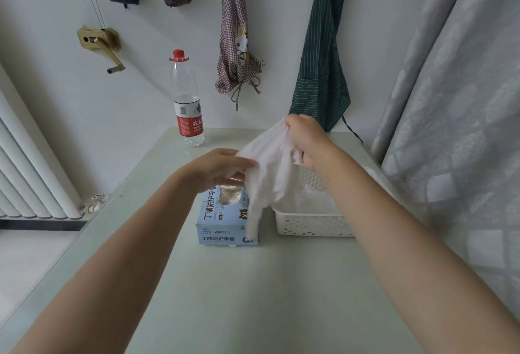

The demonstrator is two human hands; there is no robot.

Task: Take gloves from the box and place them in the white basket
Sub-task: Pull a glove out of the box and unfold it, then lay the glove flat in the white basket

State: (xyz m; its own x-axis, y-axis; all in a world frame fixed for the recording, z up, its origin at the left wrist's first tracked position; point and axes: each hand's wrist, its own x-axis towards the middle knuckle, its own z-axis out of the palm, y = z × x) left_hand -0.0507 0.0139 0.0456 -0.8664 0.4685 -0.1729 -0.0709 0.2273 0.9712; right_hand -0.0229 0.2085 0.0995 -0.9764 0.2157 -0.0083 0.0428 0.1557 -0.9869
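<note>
Head view records the transfer step in progress. Right hand (305, 139), just right of centre frame, has its fingers curled tight around a bunch of white gloves (270, 168), which is lifted clear of the blue glove box (225, 218) and hangs in loose folds, its lowest tail draping in front of the box's right end. Left hand (216, 169), at centre frame above the box opening, has its fingers extended and meeting the left edge of the bunch; whether it pinches the material or only steadies it cannot be told.

White basket (309, 224) stands just beside the box on the right, lower centre-right of the frame, with white material already lying inside it. The bunch hangs partly over the basket's near left corner.

Judgement: extraction is essentially done and placement is not. The next move calls for carrying the bunch rightward over the basket, clearing the trailing tail from the box front, then letting go.

Condition of the gloves: thin, limp, crumpled and translucent at the edges; several appear clung together, so a count is not possible. More glove material shows in the box opening.
</note>
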